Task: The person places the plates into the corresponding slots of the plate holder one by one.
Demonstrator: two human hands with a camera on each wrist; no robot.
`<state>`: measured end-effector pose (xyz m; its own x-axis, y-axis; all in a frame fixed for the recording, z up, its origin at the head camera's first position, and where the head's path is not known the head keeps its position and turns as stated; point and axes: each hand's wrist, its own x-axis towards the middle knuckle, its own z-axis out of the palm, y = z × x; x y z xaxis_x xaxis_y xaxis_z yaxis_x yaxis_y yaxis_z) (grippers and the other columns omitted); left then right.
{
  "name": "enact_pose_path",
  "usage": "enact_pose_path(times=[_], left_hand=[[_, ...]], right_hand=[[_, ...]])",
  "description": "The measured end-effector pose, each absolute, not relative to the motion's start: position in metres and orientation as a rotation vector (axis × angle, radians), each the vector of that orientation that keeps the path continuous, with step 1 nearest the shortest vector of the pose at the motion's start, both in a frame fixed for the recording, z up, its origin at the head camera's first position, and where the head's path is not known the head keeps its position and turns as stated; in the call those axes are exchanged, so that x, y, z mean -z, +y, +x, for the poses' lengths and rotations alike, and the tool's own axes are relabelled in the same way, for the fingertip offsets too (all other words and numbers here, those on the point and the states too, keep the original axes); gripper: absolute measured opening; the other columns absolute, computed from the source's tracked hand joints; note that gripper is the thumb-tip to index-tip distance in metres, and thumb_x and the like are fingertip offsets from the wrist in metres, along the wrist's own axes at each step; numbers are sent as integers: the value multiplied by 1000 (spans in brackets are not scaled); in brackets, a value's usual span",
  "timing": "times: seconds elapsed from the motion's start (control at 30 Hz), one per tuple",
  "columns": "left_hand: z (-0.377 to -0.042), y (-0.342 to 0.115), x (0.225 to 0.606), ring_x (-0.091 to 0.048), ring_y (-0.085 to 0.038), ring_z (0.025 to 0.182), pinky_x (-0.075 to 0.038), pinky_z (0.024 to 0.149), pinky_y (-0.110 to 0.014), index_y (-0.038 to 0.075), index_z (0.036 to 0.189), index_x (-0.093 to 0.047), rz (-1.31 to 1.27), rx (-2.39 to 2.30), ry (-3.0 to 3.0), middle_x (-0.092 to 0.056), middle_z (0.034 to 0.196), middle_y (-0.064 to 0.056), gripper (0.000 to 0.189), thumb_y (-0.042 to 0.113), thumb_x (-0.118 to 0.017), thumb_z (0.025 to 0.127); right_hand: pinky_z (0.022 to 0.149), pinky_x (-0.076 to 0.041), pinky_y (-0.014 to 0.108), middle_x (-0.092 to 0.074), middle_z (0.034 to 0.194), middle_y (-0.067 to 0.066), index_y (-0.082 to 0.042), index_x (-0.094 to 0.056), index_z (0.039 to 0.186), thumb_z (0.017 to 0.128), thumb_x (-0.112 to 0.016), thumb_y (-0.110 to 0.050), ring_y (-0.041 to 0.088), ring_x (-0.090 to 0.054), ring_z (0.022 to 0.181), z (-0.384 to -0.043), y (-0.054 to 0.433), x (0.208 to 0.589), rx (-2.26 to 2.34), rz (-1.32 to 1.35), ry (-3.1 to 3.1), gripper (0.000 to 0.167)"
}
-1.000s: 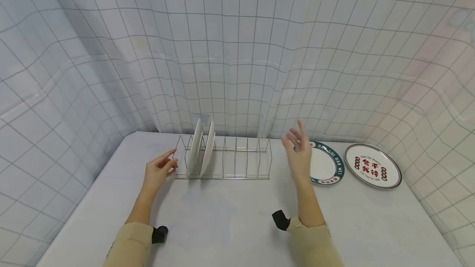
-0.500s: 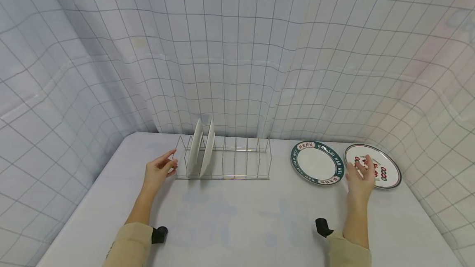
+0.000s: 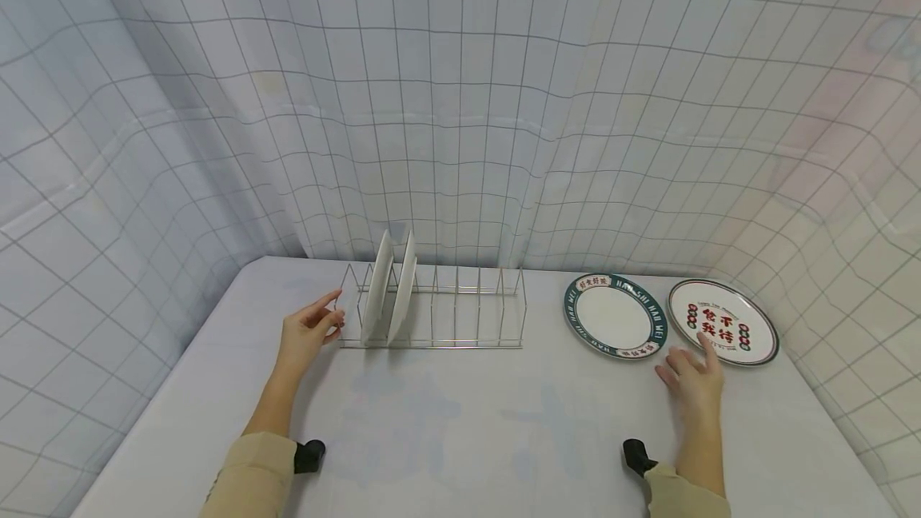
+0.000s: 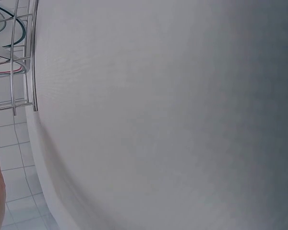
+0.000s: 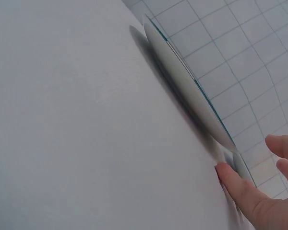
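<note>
A wire dish rack stands at the back left of the table, with two white plates, one beside the other, upright in its left slots. My left hand pinches the rack's left end wire between thumb and fingers. At the right lies a white plate with a green lettered rim. Beside it is an oval plate with red characters and a dark edge. My right hand is at this plate's near edge, index finger over the rim, thumb low by the tabletop, holding nothing.
The table has a white cover. Gridded white curtains enclose it at the back and both sides. Bare tabletop lies between the rack and the green-rimmed plate. A black wrist mount sits at the left sleeve.
My right hand has moved from beside the rack across to the right, over the oval plate, then back down to its near edge. The left hand and rack have stayed put.
</note>
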<state>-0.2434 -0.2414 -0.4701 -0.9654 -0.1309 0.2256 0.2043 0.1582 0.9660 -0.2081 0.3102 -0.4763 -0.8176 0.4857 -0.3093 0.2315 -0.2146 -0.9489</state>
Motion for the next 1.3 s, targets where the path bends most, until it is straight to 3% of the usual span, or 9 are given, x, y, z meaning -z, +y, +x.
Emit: enact_pose_path(times=[0.3, 0.67, 0.93, 1.3], left_hand=[[-243, -241, 470, -60, -2, 68, -55, 64, -19, -6, 124, -52, -79, 1889, -2161, -61, 71, 9, 40, 7, -60, 87], [-242, -241, 469, -60, -2, 69, -55, 64, -18, -6, 125, -51, -83, 1907, -2159, -61, 72, 8, 41, 7, -60, 88], [-242, -239, 469, -60, -2, 68, -55, 64, -18, -6, 125, -50, -61, 1913, -2163, -60, 71, 8, 42, 7, -61, 87], [-242, -241, 471, -60, -2, 69, -55, 64, -17, -6, 125, -51, -85, 1906, -2155, -61, 72, 8, 41, 7, -60, 87]], right_hand=[[77, -54, 21, -58, 87, -7, -24, -15, 148, 90, -52, 2, 3, -61, 76, -219, 299, 478, -2274, -807, -1869, 73], [72, -54, 18, -41, 104, 7, -14, -21, 146, 86, -48, 11, 1, -55, 69, -231, 287, 485, -2132, -835, -1999, 71], [67, -54, 17, -39, 103, 2, -21, -20, 147, 84, -46, 9, 3, -54, 64, -231, 288, 480, -2220, -937, -1929, 74], [68, -54, 17, -31, 124, 0, -30, -13, 147, 85, -39, 12, 4, -56, 71, -226, 298, 475, -2499, -837, -1714, 79]])
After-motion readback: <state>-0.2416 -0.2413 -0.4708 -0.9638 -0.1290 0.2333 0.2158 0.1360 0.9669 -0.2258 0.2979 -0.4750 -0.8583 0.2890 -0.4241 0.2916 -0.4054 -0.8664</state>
